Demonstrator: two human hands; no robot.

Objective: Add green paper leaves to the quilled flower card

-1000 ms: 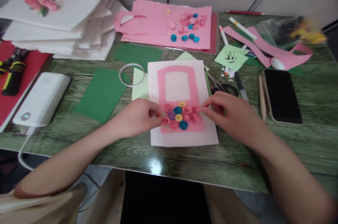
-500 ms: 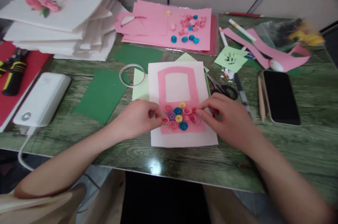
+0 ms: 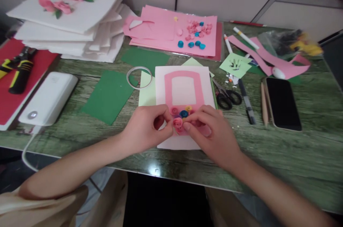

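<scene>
A white card point(image 3: 159, 84) lies on the table, bearing a pink paper basket shape point(image 3: 198, 84) with a tall handle. Rolled paper flowers cover the basket's body, among them a blue one point(image 3: 183, 114) and a yellow one point(image 3: 188, 108). Over its lower left, a pink paper flower point(image 3: 177, 122) is pinched between my two hands. My left hand point(image 3: 151, 127) closes thumb and forefinger at the flower's left side. From the right, my right hand point(image 3: 211, 130) brings its pinched fingertips to the opposite edge, hiding several other flowers.
Black-handled scissors point(image 3: 227, 98), a pen point(image 3: 246, 102) and a phone point(image 3: 283, 104) lie to the right. Pink sheets point(image 3: 158, 23) with loose paper rolls lie behind. On the left are green paper point(image 3: 108, 96), a tape ring point(image 3: 139, 77), a power bank point(image 3: 48, 98) and stacked white sheets point(image 3: 80, 29).
My right hand has moved left from the basket's right edge to meet my left hand. The pink flower now sits between both hands' fingertips. The scissors' handles have come into fuller view.
</scene>
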